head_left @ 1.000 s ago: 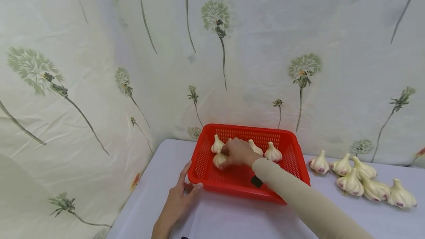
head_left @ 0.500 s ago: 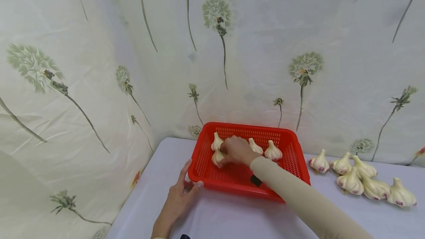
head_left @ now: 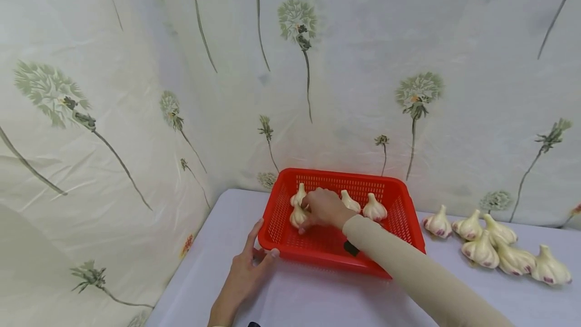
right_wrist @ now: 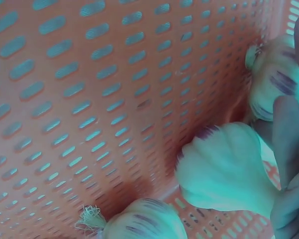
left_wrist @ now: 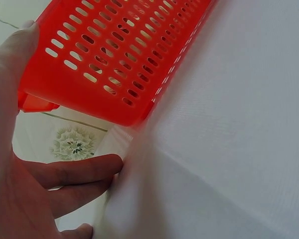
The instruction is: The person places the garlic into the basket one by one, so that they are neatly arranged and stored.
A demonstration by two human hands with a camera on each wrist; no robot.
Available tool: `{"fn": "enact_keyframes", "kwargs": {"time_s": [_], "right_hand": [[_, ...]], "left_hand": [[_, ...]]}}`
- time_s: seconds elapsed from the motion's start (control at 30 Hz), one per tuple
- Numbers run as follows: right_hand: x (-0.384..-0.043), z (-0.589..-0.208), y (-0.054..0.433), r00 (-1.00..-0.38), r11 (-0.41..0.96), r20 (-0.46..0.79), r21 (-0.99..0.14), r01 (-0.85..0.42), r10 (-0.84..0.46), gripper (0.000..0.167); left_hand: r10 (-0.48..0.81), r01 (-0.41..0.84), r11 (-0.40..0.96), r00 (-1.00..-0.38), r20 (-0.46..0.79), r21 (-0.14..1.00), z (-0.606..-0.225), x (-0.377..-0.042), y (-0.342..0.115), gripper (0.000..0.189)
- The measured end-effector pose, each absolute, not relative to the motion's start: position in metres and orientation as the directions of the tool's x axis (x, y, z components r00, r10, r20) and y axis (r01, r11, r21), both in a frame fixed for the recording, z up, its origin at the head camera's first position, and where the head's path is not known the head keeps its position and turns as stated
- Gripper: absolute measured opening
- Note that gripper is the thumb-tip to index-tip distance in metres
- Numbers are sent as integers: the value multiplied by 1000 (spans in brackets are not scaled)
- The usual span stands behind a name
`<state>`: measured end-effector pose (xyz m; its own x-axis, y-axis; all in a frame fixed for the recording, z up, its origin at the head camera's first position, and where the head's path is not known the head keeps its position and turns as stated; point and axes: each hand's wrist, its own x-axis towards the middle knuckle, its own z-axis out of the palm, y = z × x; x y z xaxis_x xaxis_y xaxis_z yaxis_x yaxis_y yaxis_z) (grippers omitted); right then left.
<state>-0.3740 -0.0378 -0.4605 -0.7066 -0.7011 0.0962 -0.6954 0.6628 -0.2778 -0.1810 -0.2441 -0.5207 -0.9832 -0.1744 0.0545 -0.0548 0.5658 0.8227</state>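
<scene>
A red perforated plastic basket (head_left: 336, 258) stands on the table against the patterned sheet. Inside it, my right hand (head_left: 324, 208) reaches down and pinches a garlic bulb (head_left: 297, 216) near the left end. Just behind sits another garlic bulb (head_left: 298, 197); two more, a middle bulb (head_left: 350, 203) and a right bulb (head_left: 374, 209), lie along the back. The right wrist view has fingers (right_wrist: 287, 144) among the bulbs, partly cut off. My left hand (head_left: 242, 274) rests at the basket's front left corner, thumb touching the rim, its other fingers extended along the outside.
Several garlic bulbs (head_left: 481, 251) lie in a loose group on the table to the right of the basket. A white cloth covers the table (head_left: 317, 299). A sheet with dandelion prints (head_left: 354, 90) hangs directly behind and to the left.
The garlic bulb in my right hand has shifted slightly back, and the bulb behind it has moved a little right. My left hand stays at the basket's corner.
</scene>
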Motion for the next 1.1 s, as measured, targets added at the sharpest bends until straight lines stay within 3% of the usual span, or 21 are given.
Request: {"fn": "enact_keyframes", "kwargs": {"time_s": [0.27, 0.53, 0.8, 1.1], "right_hand": [[-368, -448, -26, -725, 682, 69, -287, -672, -685, 49], [-363, -427, -7, -720, 651, 85, -364, -666, -689, 53], [-355, -403, 28, -692, 573, 166, -445, -688, -703, 41], [-357, -391, 98, -756, 636, 175, -441, -633, -631, 42]], "left_hand": [[-165, -48, 572, -985, 57, 819, -521, -180, -238, 82], [-138, 33, 584, -981, 139, 811, -520, -177, -240, 77], [-151, 30, 589, -978, 147, 808, -518, -176, -242, 78], [-160, 31, 595, -975, 156, 803, -519, -175, -240, 79]]}}
